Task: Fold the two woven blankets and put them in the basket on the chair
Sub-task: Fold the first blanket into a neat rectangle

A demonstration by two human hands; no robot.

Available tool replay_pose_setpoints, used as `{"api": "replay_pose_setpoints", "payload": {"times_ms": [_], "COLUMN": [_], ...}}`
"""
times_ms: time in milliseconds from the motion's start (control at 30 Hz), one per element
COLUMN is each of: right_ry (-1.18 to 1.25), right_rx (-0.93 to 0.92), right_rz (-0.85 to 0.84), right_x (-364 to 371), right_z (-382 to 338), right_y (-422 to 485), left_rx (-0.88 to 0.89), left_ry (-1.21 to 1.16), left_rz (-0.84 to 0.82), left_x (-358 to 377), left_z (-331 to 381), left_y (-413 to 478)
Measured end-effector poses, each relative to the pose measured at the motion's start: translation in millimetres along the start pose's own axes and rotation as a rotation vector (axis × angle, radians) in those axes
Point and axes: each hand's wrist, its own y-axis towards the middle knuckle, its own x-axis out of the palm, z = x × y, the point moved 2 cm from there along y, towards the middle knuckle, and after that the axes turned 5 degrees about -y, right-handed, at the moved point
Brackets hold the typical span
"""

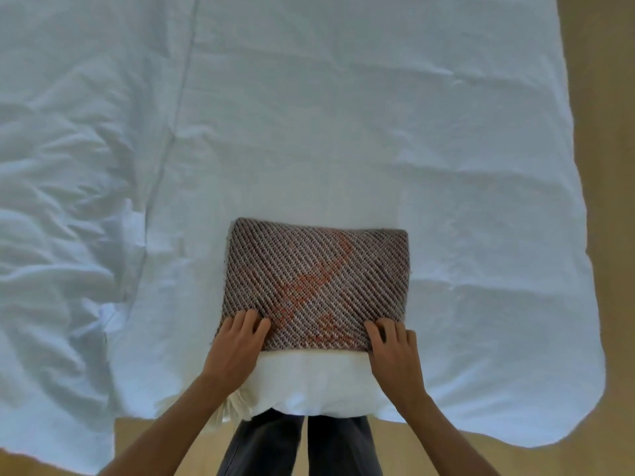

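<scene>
Bedroom: white-sheeted bed (343, 115)

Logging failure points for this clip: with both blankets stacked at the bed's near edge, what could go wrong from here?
1. The cream blanket lies right at the bed's near edge with its fringe hanging over, so it could slide to the floor.
2. The left hand and right hand sit only on the patterned blanket's near corners. Lifted from there, its far folds may drop open.

I can't see either near corner of the patterned blanket (316, 283): my fingers (246, 320) cover them. Below the fingers, my forearms (165, 431) hide the cream blanket's (309, 383) ends and run off frame.
</scene>
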Motion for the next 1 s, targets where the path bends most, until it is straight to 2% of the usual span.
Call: {"api": "replay_pose_setpoints", "payload": {"times_ms": [200, 267, 400, 467, 533, 700, 867, 1000], "right_ry": [0.042, 0.105, 0.256, 0.248, 0.213, 0.094, 0.056, 0.112], "right_rx": [0.033, 0.042, 0.075, 0.076, 0.063, 0.007, -0.019, -0.024], "right_rz": [-0.238, -0.236, 0.002, 0.074, 0.031, -0.217, -0.269, -0.244], "right_x": [4.4, -1.8, -20.0, -22.1, -15.8, 43.4, 91.3, 70.9], "right_z": [-7.0, -8.5, -10.2, -14.4, -21.4, -28.7, -28.0, -24.5], "right_y": [0.6, 4.1, 44.6, 76.3, 106.0, 138.1, 145.2, 148.9], "left_rx": [-0.052, -0.094, -0.113, -0.105, -0.132, -0.241, -0.240, -0.231], "left_ry": [-0.052, -0.121, -0.186, -0.206, -0.210, -0.080, -0.039, -0.105], "left_rz": [-0.261, -0.227, 0.090, 0.165, 0.111, -0.105, -0.140, -0.118], "left_x": [7.2, -0.3, -23.8, -31.0, -28.8, 27.6, 67.4, 47.1], "left_z": [7.2, 11.2, 19.8, 28.3, 34.3, 16.4, 4.9, 7.8], "left_y": [-0.6, 7.0, 52.7, 85.3, 115.6, 148.0, 159.5, 161.6]}}
